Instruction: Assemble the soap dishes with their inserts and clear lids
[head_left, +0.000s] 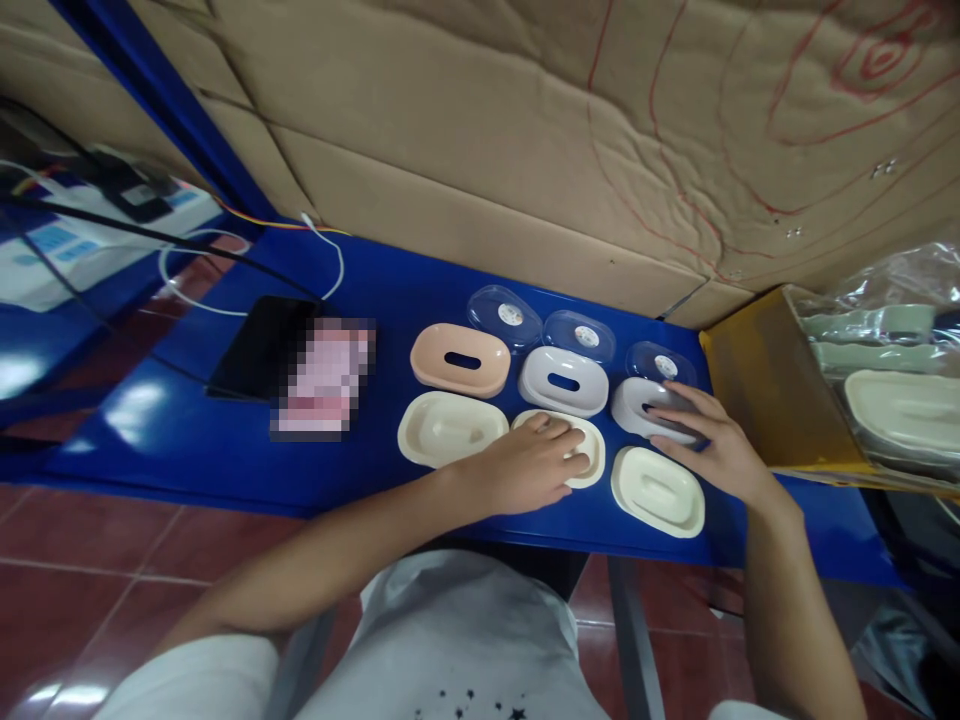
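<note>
My left hand (536, 462) bends its fingers over the middle cream soap dish (595, 470) and rests on it, hiding much of its inside. Another cream soap dish (435, 425) lies to its left, and a third (660, 492) sits to the right. With thumb and fingers spread across it, my right hand (709, 440) grasps a white slotted oval shell (630, 405). A second white slotted shell (562, 382) and a peach slotted shell (459, 358) stand in the same row. Behind them lie clear lids (504, 316) with round labels.
A cardboard box (757, 350) at the right holds plastic-wrapped green and cream dishes (900, 410). On the left of the blue table (360, 470) lie a black object (255, 350) and a blurred-out pink item (322, 380). Cables (337, 260) cross there. Cardboard sheeting (465, 180) stands behind.
</note>
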